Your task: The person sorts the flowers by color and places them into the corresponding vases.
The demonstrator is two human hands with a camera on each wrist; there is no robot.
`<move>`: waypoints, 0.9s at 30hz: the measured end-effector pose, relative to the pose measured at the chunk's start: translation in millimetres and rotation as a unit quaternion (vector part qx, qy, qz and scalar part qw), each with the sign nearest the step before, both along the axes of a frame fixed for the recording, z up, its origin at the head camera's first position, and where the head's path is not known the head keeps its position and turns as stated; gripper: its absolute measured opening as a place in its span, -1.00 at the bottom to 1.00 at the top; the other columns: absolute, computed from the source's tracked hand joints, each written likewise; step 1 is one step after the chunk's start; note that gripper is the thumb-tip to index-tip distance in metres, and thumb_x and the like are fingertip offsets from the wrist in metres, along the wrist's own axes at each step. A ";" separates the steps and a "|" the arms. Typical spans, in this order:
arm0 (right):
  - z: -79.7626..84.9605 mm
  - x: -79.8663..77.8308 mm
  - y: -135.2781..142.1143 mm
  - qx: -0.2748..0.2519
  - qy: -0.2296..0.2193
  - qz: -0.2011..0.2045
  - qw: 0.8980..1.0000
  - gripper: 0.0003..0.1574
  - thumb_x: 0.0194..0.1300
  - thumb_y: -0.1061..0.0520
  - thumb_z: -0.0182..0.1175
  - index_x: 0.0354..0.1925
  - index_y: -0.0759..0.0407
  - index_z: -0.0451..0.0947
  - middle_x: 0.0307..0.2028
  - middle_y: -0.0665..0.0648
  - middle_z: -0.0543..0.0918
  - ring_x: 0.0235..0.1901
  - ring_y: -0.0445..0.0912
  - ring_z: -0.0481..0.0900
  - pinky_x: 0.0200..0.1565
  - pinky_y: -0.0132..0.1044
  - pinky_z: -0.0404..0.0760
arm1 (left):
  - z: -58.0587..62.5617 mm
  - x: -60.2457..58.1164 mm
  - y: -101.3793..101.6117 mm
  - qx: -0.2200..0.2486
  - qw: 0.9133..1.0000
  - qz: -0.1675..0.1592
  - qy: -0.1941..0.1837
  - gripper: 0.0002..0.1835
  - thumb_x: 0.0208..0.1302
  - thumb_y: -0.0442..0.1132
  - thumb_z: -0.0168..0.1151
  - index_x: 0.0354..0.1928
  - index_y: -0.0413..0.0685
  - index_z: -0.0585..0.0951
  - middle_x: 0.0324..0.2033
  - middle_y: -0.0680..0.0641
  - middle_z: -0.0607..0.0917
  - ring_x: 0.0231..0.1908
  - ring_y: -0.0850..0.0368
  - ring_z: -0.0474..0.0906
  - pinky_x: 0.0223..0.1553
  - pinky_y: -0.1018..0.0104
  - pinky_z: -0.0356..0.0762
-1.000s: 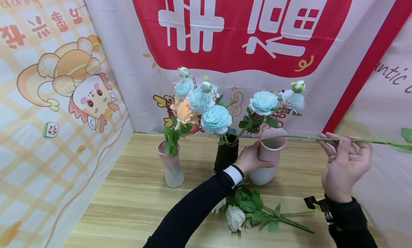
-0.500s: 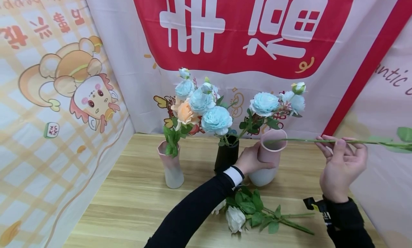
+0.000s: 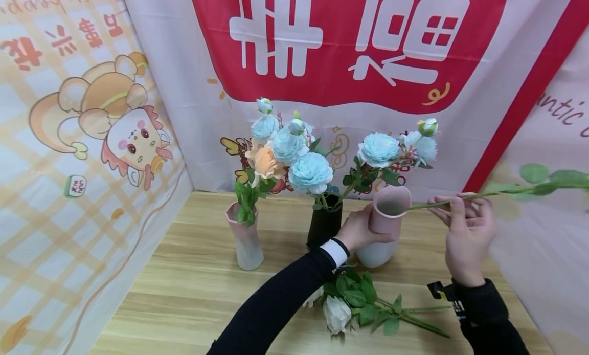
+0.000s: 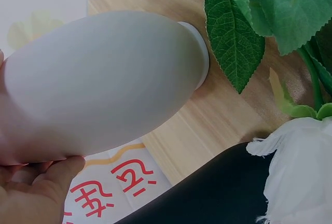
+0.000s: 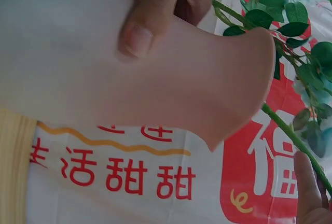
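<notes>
In the head view my left hand (image 3: 361,229) grips the neck of a wide vase (image 3: 378,250), pink at the top and whitish below. The vase leans slightly, and its pale body (image 4: 114,79) fills much of the left wrist view. My right hand (image 3: 471,240) pinches a long green flower stem (image 3: 421,206) between thumb and fingers, to the right of the vase. One end of the stem reaches into the vase's mouth; its leaves (image 3: 559,181) run off the right edge, so the bloom is hidden. The right wrist view shows the stem (image 5: 288,133) at the vase's rim.
A black vase (image 3: 322,224) with blue flowers (image 3: 310,172) stands left of the held vase. Farther left is a slim pink-white vase (image 3: 248,247) with a peach rose (image 3: 267,161). White roses (image 3: 337,314) with leafy stems lie in front on the wooden table (image 3: 184,293).
My right hand has moved left toward the vase. The stem now slants down into the mouth, with more of its leaves in view. The left hand keeps its hold on the vase.
</notes>
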State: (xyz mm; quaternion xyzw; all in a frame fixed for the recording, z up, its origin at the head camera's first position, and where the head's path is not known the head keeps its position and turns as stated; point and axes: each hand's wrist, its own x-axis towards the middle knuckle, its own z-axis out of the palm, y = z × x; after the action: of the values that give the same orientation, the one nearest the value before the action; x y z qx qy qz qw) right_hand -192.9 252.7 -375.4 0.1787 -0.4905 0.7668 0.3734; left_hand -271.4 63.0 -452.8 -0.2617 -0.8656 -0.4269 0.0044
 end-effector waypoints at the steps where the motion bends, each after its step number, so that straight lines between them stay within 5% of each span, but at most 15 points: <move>1: -1.5 -1.2 -1.7 0.013 -0.009 0.004 1.000 -0.74 0.41 0.44 0.03 0.02 0.59 0.33 -0.17 0.69 0.50 -0.20 0.25 0.64 -0.15 -0.05 0.62 | -0.1 0.2 0.3 0.002 1.000 0.000 -0.001 -0.13 0.00 0.16 0.52 0.33 0.07 0.37 0.06 0.07 0.62 -0.04 0.29 0.57 -0.07 0.43 0.50; 10: -7.2 -10.2 -13.3 0.109 -0.062 0.036 0.991 -0.73 0.40 0.41 0.08 -0.01 0.62 0.37 -0.20 0.59 0.57 -0.21 0.17 0.67 -0.17 -0.09 0.63 | -1.1 -0.5 -0.3 -0.004 1.000 -0.003 0.001 -0.12 0.02 0.20 0.49 0.34 0.07 0.37 0.06 0.07 0.62 -0.04 0.30 0.57 -0.08 0.44 0.50; 16: -3.1 -14.8 -16.1 0.188 -0.090 0.000 0.978 -0.75 0.33 0.42 0.19 -0.03 0.55 0.53 -0.22 0.56 0.59 -0.30 0.05 0.69 -0.21 -0.21 0.65 | -1.8 0.1 -1.4 -0.002 1.000 0.000 -0.001 -0.15 0.02 0.21 0.49 0.32 0.08 0.38 0.03 0.10 0.63 -0.06 0.31 0.57 -0.10 0.44 0.50; 20: -3.2 -17.2 -16.0 0.287 -0.117 -0.060 0.949 -0.75 0.39 0.33 0.18 -0.01 0.46 0.60 -0.21 0.45 0.65 -0.33 -0.08 0.67 -0.21 -0.39 0.61 | -1.3 -0.2 -0.5 -0.004 1.000 0.001 -0.005 -0.15 0.02 0.21 0.49 0.33 0.08 0.38 0.04 0.09 0.63 -0.06 0.31 0.57 -0.10 0.45 0.50; 24: -6.2 -20.5 -14.7 0.390 -0.115 -0.142 0.903 -0.82 0.42 0.28 0.16 -0.13 0.37 0.66 -0.13 0.28 0.69 -0.13 -0.13 0.61 -0.15 -0.52 0.48 | -1.3 -0.8 0.4 -0.006 1.000 0.000 -0.005 -0.13 0.02 0.21 0.49 0.33 0.07 0.37 0.04 0.08 0.63 -0.07 0.31 0.57 -0.11 0.46 0.50; 27: -10.6 -19.2 -12.9 0.411 -0.114 -0.154 0.891 -0.82 0.37 0.35 0.18 -0.09 0.42 0.61 -0.02 0.29 0.64 0.02 0.00 0.53 -0.08 -0.52 0.45 | 0.0 -1.1 0.3 -0.005 1.000 -0.001 -0.016 -0.13 0.02 0.20 0.49 0.34 0.07 0.37 0.03 0.08 0.63 -0.07 0.31 0.57 -0.11 0.45 0.50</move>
State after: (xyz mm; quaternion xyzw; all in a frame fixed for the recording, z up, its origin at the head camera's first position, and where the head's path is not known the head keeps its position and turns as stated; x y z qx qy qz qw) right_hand -212.0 239.8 -386.0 0.1502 -0.8223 0.4448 0.3216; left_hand -272.5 63.3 -452.8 -0.2558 -0.8675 -0.4265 -0.0116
